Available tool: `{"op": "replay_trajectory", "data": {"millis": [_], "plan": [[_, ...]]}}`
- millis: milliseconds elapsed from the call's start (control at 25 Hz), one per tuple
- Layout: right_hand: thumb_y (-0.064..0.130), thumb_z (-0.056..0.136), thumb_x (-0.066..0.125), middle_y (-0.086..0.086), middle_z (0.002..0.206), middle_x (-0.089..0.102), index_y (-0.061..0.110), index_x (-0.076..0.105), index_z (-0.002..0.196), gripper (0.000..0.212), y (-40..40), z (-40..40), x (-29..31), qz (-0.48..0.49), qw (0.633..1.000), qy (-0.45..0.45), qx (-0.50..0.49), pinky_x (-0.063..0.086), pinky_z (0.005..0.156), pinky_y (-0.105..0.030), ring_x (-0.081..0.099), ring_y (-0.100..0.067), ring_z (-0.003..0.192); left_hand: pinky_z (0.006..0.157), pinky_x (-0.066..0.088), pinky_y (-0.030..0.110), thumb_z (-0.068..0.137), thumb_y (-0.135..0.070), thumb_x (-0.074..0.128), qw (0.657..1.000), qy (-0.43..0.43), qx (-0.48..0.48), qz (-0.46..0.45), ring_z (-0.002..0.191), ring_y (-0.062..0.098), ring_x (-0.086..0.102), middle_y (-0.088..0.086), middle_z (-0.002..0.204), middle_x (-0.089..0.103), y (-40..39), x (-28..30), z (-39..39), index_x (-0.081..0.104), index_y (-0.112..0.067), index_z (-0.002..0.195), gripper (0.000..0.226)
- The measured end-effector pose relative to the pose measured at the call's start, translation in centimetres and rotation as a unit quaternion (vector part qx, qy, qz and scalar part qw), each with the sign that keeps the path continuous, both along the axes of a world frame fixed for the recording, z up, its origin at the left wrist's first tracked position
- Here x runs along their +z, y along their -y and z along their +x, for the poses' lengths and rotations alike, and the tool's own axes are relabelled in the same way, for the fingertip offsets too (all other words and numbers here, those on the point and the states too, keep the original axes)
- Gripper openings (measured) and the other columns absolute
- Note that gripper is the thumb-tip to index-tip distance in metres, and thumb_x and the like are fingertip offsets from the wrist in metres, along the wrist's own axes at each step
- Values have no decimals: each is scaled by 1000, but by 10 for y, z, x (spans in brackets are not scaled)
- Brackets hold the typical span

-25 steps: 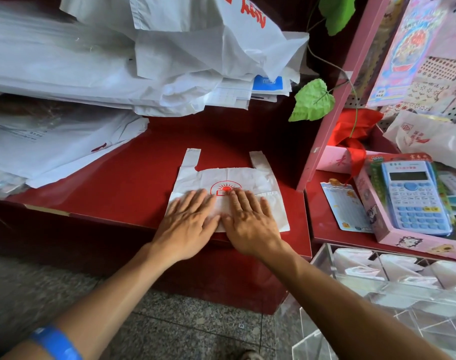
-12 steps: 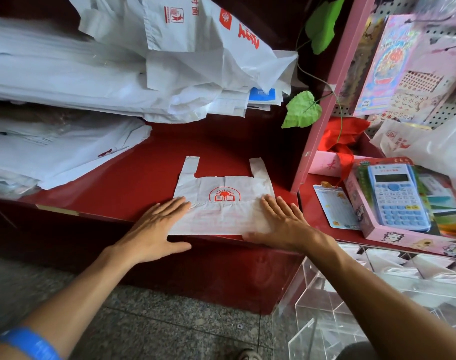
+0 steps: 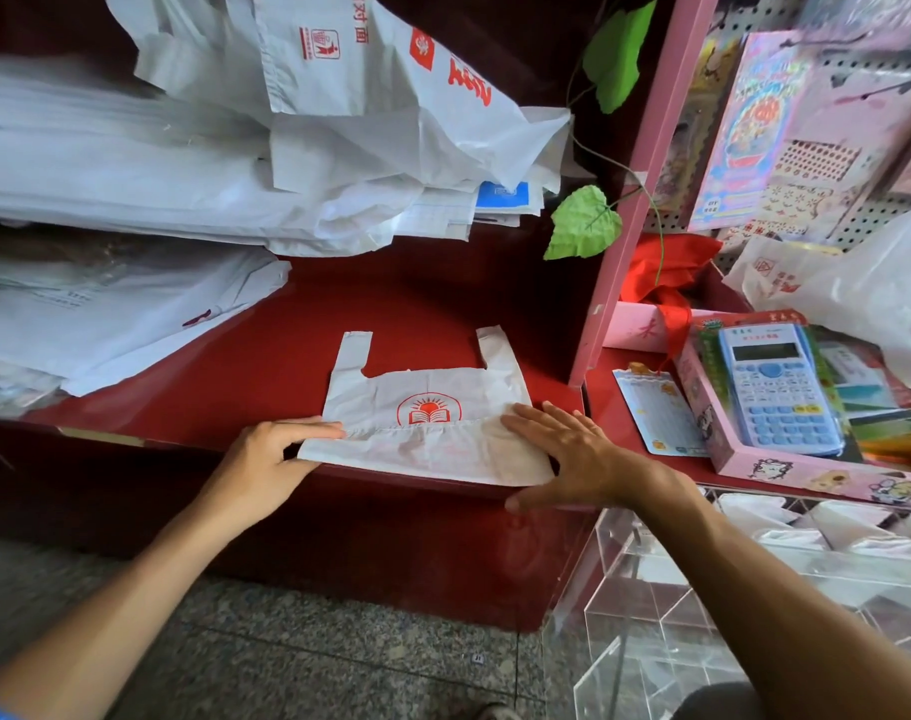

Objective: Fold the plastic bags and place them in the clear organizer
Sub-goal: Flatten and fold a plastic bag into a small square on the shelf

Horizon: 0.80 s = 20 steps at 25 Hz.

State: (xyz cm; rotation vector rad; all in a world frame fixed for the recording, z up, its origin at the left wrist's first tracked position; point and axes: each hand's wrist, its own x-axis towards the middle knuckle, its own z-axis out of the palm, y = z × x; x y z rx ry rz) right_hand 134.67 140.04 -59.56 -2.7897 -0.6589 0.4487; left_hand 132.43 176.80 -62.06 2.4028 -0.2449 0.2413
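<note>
Cramped little shop corner: a glossy dark-red bench [image 3: 266, 366] with heaps of loose white plastic bags [image 3: 193, 163] piled at the back, and a pink shelf post [image 3: 625, 210] on the right. The small white plastic bag with the red sun-and-book logo [image 3: 427, 407] lies flat at the bench's front edge, handles pointing away, its bottom strip already turned up over the lower half. So that's one fold in, I'd say. The left hand [image 3: 266, 459] pinches the left end of the folded strip, thumb on top; the right hand [image 3: 567, 454] presses flat on the right end, fingers [image 3: 534, 413] straight and slightly spread. Down at lower right, the clear acrylic organizer with compartments [image 3: 651, 589] seems to hold some folded bags, hard to tell how many. More folds remain, then stowing it, plus that whole pile.
</note>
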Motion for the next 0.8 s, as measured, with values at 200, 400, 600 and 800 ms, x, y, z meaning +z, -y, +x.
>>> {"op": "replay_trajectory", "data": {"millis": [200, 400, 600, 800], "plan": [[64, 81, 66, 17, 163, 5, 41, 15, 155, 93, -2, -1, 1, 48, 999, 9, -22, -8, 122, -39, -7, -10, 151, 90, 40, 0, 83, 2, 71, 999, 8, 32, -38, 104, -12, 60, -38, 94, 66, 3, 4, -1, 75, -39, 95, 44], [39, 80, 78, 13, 135, 56, 41, 57, 130, 54, 3, 8, 4, 169, 982, 16, -85, 39, 109, -42, 50, -13, 127, 74, 45, 5, 88, -12, 73, 990, -17, 55, -131, 80, -12, 64, -24, 84, 73, 9, 5, -1, 77, -25, 86, 14], [20, 88, 71, 17, 64, 64, 28, 69, 74, 16, -4, 12, 2, 278, 940, 73, -184, 42, 59, -21, 53, 2, 57, 71, 44, 21, 90, -18, 71, 978, -42, 79, -186, 77, -1, 61, -6, 81, 76, 9, 5, 0, 77, -17, 78, 13], [20, 91, 66, 1, 71, 61, 13, 69, 82, 12, -10, 17, 0, 296, 909, 86, -281, 39, 55, -24, 54, -13, 66, 75, 49, 33, 87, -23, 72, 972, -57, 136, -182, 79, 14, 68, -4, 79, 75, 20, 9, 6, 74, -19, 81, 7]]}}
